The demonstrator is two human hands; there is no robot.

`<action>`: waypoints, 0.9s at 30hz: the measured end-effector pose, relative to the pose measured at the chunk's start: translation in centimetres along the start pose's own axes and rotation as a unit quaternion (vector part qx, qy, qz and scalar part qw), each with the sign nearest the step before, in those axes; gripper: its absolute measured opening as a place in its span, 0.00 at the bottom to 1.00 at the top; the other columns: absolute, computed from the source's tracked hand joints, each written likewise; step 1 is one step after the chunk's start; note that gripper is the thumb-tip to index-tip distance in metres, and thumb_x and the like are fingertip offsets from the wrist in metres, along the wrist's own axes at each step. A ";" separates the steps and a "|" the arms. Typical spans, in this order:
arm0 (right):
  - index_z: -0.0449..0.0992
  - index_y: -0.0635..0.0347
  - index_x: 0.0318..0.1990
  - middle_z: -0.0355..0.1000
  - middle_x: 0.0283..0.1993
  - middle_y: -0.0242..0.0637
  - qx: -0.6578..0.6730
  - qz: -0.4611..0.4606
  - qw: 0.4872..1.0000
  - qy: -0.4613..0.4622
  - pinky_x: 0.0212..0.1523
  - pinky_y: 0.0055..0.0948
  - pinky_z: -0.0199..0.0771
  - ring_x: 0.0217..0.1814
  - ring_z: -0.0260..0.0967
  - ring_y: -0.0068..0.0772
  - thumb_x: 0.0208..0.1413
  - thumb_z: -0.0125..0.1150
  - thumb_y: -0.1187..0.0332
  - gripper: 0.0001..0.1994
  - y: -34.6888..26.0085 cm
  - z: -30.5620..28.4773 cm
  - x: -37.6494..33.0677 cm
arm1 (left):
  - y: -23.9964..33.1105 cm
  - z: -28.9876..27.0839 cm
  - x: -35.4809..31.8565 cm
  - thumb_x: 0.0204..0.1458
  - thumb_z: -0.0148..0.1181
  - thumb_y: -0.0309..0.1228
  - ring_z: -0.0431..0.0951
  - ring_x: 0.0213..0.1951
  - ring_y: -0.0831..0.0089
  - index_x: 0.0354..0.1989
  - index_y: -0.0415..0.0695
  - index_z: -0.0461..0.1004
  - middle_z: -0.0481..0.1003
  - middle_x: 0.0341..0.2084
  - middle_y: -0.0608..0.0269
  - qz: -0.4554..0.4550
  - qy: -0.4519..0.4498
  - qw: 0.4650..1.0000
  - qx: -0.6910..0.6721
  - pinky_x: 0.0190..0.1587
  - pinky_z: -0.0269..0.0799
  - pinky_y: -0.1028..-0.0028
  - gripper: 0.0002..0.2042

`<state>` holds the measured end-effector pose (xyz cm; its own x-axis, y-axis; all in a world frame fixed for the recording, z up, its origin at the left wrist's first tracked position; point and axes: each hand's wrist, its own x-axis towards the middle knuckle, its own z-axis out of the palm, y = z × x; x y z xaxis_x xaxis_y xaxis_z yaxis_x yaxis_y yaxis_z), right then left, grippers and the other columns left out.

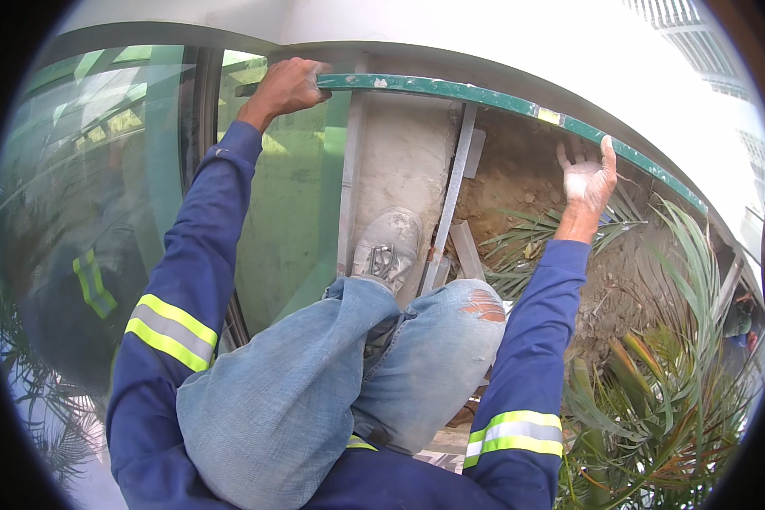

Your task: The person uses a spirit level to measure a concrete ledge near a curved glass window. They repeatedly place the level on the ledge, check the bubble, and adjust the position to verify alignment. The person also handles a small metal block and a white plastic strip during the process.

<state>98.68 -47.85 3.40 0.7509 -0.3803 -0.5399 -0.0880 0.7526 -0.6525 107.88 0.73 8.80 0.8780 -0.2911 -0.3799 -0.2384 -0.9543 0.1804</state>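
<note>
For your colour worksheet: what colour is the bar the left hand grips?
Green, with chipped patches; the bar shows best in the head view.

Ground (518, 183): bare brown earth, clods and small stones, at 1 o'clock of frame. Grey metal bars (455, 183) lie on it toward 12 o'clock. Green palm fronds (654, 382) cover it at 4 o'clock.

Left hand (285, 87) sat on bar's (450, 90) left end; right hand (588, 177) was just under bar, further right. Shoe (388, 246) pressed wall (404, 161) between arms. Glass pane (289, 212) was left of wall, plants (654, 374) right
</note>
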 end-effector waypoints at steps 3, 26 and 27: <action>0.62 0.55 0.67 0.62 0.66 0.41 0.020 0.011 1.000 0.012 0.69 0.67 0.55 0.70 0.57 0.48 0.52 0.76 0.63 0.37 0.1 -0.1 -0.1 | -0.2 -0.3 0.5 0.46 0.66 0.40 0.82 0.40 0.48 0.48 0.48 0.83 0.83 0.36 0.51 0.006 -0.031 0.999 0.008 0.46 0.77 0.54 0.20; 0.63 0.66 0.70 0.57 0.72 0.56 -0.818 -0.277 0.435 0.255 0.70 0.56 0.55 0.75 0.53 0.58 0.65 0.60 0.54 0.32 7.8 -13.1 -0.7 | 0.1 -0.5 0.7 0.48 0.64 0.36 0.81 0.37 0.45 0.41 0.49 0.83 0.82 0.33 0.50 0.046 0.000 0.999 -0.014 0.40 0.76 0.53 0.13; 0.62 0.64 0.71 0.57 0.72 0.56 -0.824 -0.309 0.401 0.253 0.71 0.56 0.53 0.76 0.51 0.57 0.66 0.60 0.54 0.32 8.4 -13.4 -0.6 | 0.4 -0.7 0.6 0.48 0.64 0.37 0.81 0.37 0.46 0.41 0.49 0.83 0.82 0.32 0.50 0.050 0.005 0.999 -0.015 0.40 0.76 0.54 0.13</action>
<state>88.70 -48.52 -8.87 0.7702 -0.5955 0.2286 -0.6144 -0.7888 0.0152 108.63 0.17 9.27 0.8544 -0.3847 -0.3493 -0.3132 -0.9176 0.2447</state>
